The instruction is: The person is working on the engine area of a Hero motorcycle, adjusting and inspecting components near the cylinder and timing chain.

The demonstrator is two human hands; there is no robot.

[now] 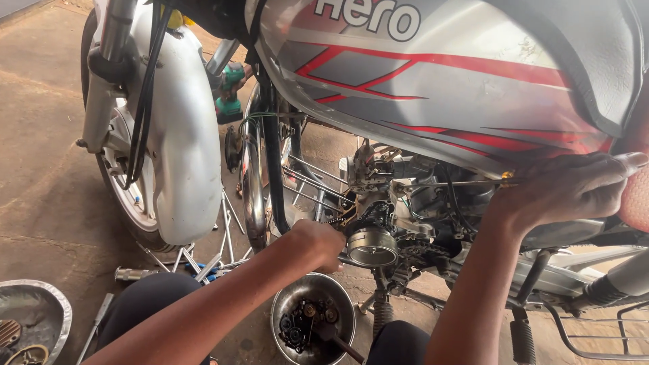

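Head view: left hand (318, 243) closed on something at the open engine side, pressed against the round metal clutch drum (372, 247), which sits just to its right, low on the motorcycle engine (412, 203). Right hand (568, 189) higher up, fingers curled, pinching a thin screwdriver (460, 182) whose shaft points left into the engine, above the drum. Drum: shiny, cylindrical, open face toward the camera, chain (368, 215) looped above. One drum, one screwdriver, one steel bowl (284, 307) of dark parts on the floor below, several loose spanners (203, 263) beside the front wheel (132, 203).
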